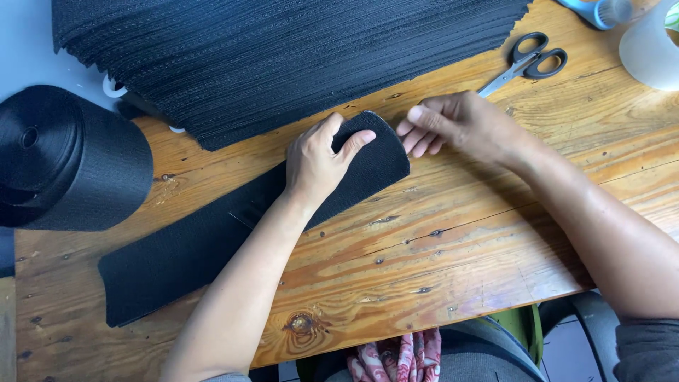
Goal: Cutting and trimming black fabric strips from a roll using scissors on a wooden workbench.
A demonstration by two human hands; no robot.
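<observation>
A long black webbing strip (184, 247) lies diagonally across the wooden table (453, 255), its upper end folded over into a rounded loop. My left hand (316, 161) presses down on that folded end, thumb and fingers spread over it. My right hand (460, 124) pinches the rounded edge of the fold at its upper right with closed fingertips.
A tall stack of black cut webbing pieces (283, 56) fills the table's far side. A large black webbing roll (67, 159) stands at left. Black-handled scissors (527, 64) lie at upper right, near a white tape roll (651, 49) and a blue tool (598, 10).
</observation>
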